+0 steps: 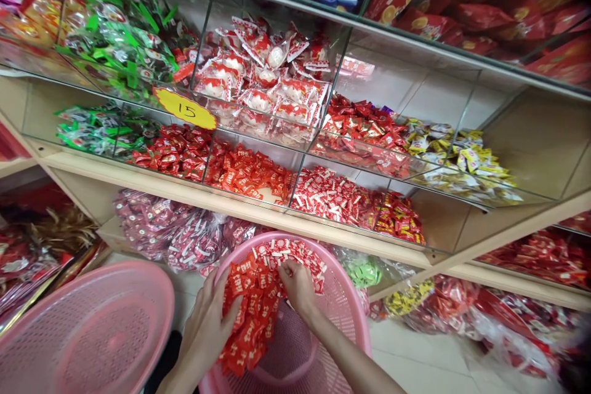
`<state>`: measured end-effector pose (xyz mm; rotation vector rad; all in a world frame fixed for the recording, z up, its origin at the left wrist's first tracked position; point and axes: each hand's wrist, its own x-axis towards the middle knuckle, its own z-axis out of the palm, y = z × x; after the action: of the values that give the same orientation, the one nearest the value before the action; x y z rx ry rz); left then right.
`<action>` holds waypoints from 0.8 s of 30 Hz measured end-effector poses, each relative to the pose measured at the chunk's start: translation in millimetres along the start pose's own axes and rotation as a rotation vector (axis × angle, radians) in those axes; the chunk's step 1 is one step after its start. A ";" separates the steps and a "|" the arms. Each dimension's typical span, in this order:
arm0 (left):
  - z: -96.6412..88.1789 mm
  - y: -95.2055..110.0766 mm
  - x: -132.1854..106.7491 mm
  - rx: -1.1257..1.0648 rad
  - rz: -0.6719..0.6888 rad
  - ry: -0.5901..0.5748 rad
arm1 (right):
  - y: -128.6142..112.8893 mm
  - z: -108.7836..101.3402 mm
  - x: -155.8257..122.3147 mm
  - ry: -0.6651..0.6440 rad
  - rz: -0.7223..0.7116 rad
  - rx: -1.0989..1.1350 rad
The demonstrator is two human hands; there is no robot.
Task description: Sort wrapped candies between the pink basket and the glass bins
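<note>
A pink plastic basket (344,320) stands low in front of me, holding red-orange wrapped candies (252,326) on its left side and small red-and-white wrapped candies (289,250) toward its far rim. My left hand (210,314) lies along the left side of the basket against the red-orange candies, thumb apart from the stretched fingers. Over the border between the two kinds of candy is my right hand (298,286), its fingertips pinched together. Whatever those fingertips hold, if anything, is hidden.
Clear-walled shelf bins ahead hold red-orange candies (253,172), red-and-white candies (330,197) and white-and-red packets (263,74). A yellow price tag (185,109) reads 15. Another pink basket (111,345) is at lower left. Bagged candies (189,234) lie under the wooden shelf edge (184,197).
</note>
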<state>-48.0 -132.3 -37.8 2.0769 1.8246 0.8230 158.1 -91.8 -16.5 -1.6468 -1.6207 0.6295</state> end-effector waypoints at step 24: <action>-2.4 2.7 0.6 0.008 0.005 0.007 | -44.4 -14.3 50.4 -0.200 0.552 0.614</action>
<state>-47.1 -132.6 -34.3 2.0866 1.8296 0.8264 145.6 -47.1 34.1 -1.5705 -0.9249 1.4457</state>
